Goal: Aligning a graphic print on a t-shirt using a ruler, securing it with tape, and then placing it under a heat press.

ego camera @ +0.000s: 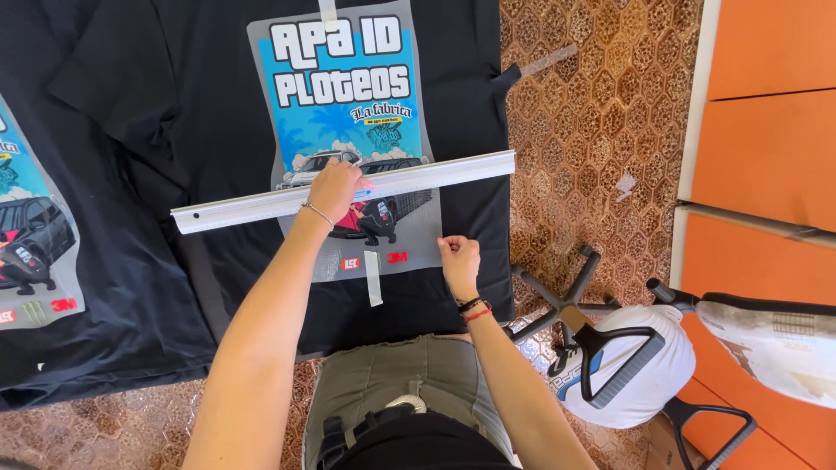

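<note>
Metal ruler point(344, 191) lying across the printed transfer sheet point(348, 130) on the black shirt point(200, 104), long axis running left to right, slightly rising rightward. Left hand point(333, 190) pressing flat on its middle, fingers spread. Right hand point(459, 258) pinching the sheet's lower right corner, just below the ruler.

Just 1 view here, from the cam strapped on my head. It looks almost straight down over my arms at the black shirt point(218, 104) spread in front of me, pretty close in, with the patterned floor point(583, 113) and chair point(627, 365) off to my right.
</note>
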